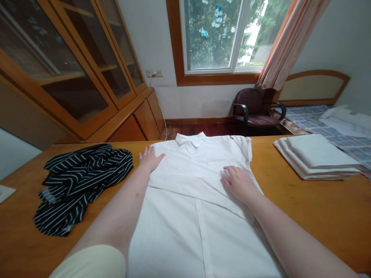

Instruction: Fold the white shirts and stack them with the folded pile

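A white collared shirt [185, 170] lies spread on the wooden table, its collar toward the far edge and its hem toward me. A crease or seam crosses its chest, and a strip runs down the middle. My left hand [150, 159] rests with fingers apart on the shirt's upper left edge. On the right side of the chest, my right hand [236, 181] lies over the cloth, fingers slightly bent and apart, holding nothing visible. Near that side, the short sleeve [242, 148] looks folded inward over the shoulder.
A crumpled black-and-white striped garment [87, 177] lies on the table [313, 216] at left. Folded white cloths [319, 156] are stacked at right. Beyond the far edge stand a dark red armchair [253, 104], a bed [307, 116] and a glass-door cabinet [121, 112].
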Available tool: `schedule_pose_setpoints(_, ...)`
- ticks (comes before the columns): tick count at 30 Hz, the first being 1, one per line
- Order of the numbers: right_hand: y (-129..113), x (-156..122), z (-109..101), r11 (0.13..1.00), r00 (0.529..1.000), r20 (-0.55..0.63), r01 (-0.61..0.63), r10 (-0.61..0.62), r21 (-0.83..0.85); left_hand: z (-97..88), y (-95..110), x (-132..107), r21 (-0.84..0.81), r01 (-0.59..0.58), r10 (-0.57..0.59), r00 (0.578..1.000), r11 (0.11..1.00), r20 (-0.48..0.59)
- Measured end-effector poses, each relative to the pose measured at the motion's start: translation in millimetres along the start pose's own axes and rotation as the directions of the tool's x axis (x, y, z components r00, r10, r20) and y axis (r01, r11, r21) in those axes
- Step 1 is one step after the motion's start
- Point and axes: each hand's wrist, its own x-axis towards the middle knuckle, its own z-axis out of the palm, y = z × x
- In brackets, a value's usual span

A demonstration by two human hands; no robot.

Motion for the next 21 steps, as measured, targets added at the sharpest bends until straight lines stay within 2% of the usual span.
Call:
schedule_pose_setpoints(1,-2.3,-2.1,2.2,0.993,0.994,-0.01,0.113,-0.113,0.021,0.3,-0.2,0.5,0.005,0.0,0.0,1.0,1.0,0.003)
schedule_pose_setpoints(3,-5.8,-5.7,8.5,0.956,0.956,0.057,0.285,-0.289,0.076,0.7,-0.6,1.5,0.013,0.011,-0.011,1.0,1.0,0.006)
schedule_pose_setpoints(5,-6.9,-7.8,15.4,0.931,0.918,0.165,0.345,-0.361,0.121,0.5,-0.8,2.1,0.024,0.024,-0.024,1.0,0.999,0.009)
schedule_pose_setpoints(8,-4.4,-7.6,21.3,0.929,0.89,0.271,0.341,-0.368,0.143,-3.1,3.1,-0.4,0.084,0.048,-0.048,0.999,0.995,-0.008)
schedule_pose_setpoints(10,-2.0,-6.5,21.4,0.928,0.876,0.308,0.34,-0.372,0.153,-6.9,12.0,-6.2,0.165,0.068,-0.057,0.996,0.984,-0.071)
schedule_pose_setpoints(13,-0.7,-5.3,19.1,0.929,0.868,0.331,0.334,-0.37,0.163,-10.1,36.1,-20.9,0.243,-0.003,0.04,0.988,0.97,-0.146)
schedule_pose_setpoints(15,-0.6,-5.0,17.9,0.931,0.868,0.337,0.324,-0.364,0.171,-7.7,54.0,-31.7,0.181,-0.083,0.094,0.994,0.98,-0.057)
schedule_pose_setpoints(17,0.0,-4.9,16.7,0.931,0.864,0.35,0.316,-0.362,0.184,-2.2,67.2,-40.5,0.102,-0.056,0.049,0.996,0.993,0.07)
schedule_pose_setpoints(19,1.4,-5.1,14.5,0.93,0.855,0.371,0.309,-0.363,0.198,3.7,73.1,-45.9,0.083,-0.037,0.031,0.996,0.996,0.078)
schedule_pose_setpoints(21,2.2,-6.0,10.4,0.932,0.86,0.365,0.3,-0.357,0.204,7.7,73.2,-48.0,0.09,-0.039,0.037,0.999,0.995,0.034)
